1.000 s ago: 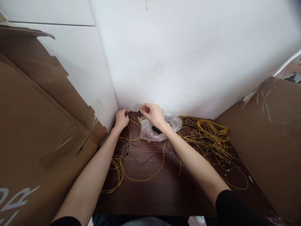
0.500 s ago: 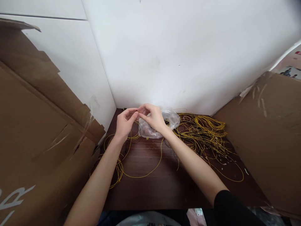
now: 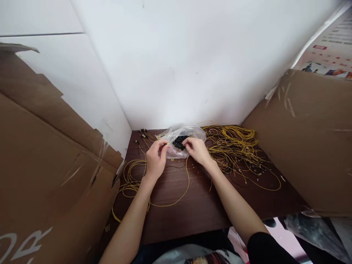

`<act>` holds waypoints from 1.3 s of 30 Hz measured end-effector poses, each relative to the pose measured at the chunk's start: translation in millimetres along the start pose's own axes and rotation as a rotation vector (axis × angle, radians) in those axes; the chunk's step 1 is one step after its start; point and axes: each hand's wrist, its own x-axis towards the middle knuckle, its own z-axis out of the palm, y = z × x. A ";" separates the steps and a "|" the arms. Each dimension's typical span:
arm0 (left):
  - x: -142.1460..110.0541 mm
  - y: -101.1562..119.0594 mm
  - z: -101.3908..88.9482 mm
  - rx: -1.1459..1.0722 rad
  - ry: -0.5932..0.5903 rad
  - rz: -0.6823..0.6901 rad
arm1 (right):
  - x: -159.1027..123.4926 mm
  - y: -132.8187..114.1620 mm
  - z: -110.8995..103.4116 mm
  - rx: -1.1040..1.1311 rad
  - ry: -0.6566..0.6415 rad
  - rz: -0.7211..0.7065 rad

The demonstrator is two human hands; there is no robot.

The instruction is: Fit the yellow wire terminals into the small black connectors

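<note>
My left hand (image 3: 156, 159) is closed in a pinch at the near left edge of a clear plastic bag (image 3: 196, 132). A bit of yellow wire (image 3: 167, 143) shows at its fingertips; most of it is hidden by the hand. Small black parts (image 3: 179, 142) fill the opening of the bag. Over them, my right hand (image 3: 198, 150) has its thumb and forefinger drawn together, touching the parts; whether a piece is between the fingertips is too small to tell. Below the left hand lie loose coils of yellow wire (image 3: 132, 185), with one strand looping across the table.
A large tangle of yellow wires (image 3: 233, 143) spreads at the back right, with small white bits near its ends. Several wire ends with black connectors (image 3: 143, 135) lie at back left. Cardboard (image 3: 49, 146) on the left, cardboard (image 3: 305, 146) on the right and a white wall (image 3: 165, 73) enclose the brown table (image 3: 189, 216).
My hands, fingertips together before, have come apart and lowered. The right hand has moved to the black parts in the bag; the left stays pinched at the bag's left side. The view has shifted.
</note>
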 end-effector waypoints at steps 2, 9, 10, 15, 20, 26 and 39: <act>-1.3 3.9 -0.4 0.059 -0.137 0.090 | -4.0 0.0 4.9 -0.088 -0.024 -0.014; -0.8 2.4 1.4 0.375 -0.459 0.088 | -15.6 0.7 4.0 -0.205 -0.049 0.034; -0.7 1.4 1.7 0.408 -0.470 0.077 | -16.5 0.2 3.1 -0.219 -0.045 0.053; -1.2 -1.3 2.9 0.466 -0.487 0.052 | -18.1 -3.0 -1.3 -0.239 -0.054 0.126; -2.9 -2.2 5.4 0.453 -0.503 0.068 | -18.5 0.4 -0.9 -0.206 -0.075 0.078; -2.6 -0.1 6.5 0.410 -0.526 0.075 | -19.1 5.2 6.1 -0.229 -0.113 -0.023; -0.5 1.4 8.8 0.129 -0.289 -0.058 | -18.2 7.4 10.0 -0.019 0.022 -0.085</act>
